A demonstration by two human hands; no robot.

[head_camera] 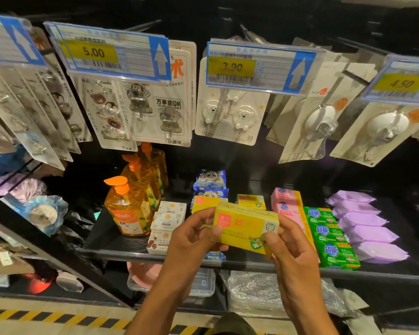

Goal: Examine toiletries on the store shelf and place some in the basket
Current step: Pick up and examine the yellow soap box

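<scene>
- Left hand (194,238): fingers curled, gripping yellow soap box (246,227) at its left end.
- Right hand (292,247): thumb and fingers pinch its right end.
- Box held level above shelf (121,245).

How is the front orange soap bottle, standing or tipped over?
Standing. The orange soap bottle sits base-down on the shelf, pump on top.

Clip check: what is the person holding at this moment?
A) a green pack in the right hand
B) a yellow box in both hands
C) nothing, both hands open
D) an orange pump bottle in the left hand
B: the left hand and right hand each pinch an end of the yellow box, held in front of the shelf where the orange pump bottles and green packs sit.
</scene>
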